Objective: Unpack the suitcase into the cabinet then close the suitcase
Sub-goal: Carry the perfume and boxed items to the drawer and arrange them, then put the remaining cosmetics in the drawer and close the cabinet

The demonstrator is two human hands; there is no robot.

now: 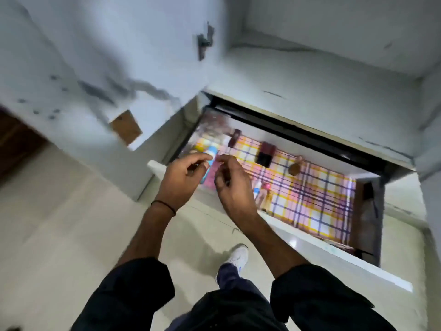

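The cabinet (310, 137) is a grey recess in the wall, and its shelf is lined with a pink, yellow and blue checked sheet (317, 194). My left hand (183, 175) and my right hand (231, 185) hover side by side at the shelf's front left corner, fingers loosely curled, with nothing visible in either. Just beyond my left fingers stands a white and blue bottle (211, 152). Further in are a dark red box (265, 154), a brown object (296, 167) and small bottles (261, 191). The suitcase is out of view. The picture is blurred.
A grey panel with a dark latch (205, 41) rises to the left of the opening. A brown patch (126, 130) marks the wall below it. Pale floor tiles (71, 223) lie underfoot, with my white shoe (237, 256) on them. A white ledge (334, 254) edges the shelf front.
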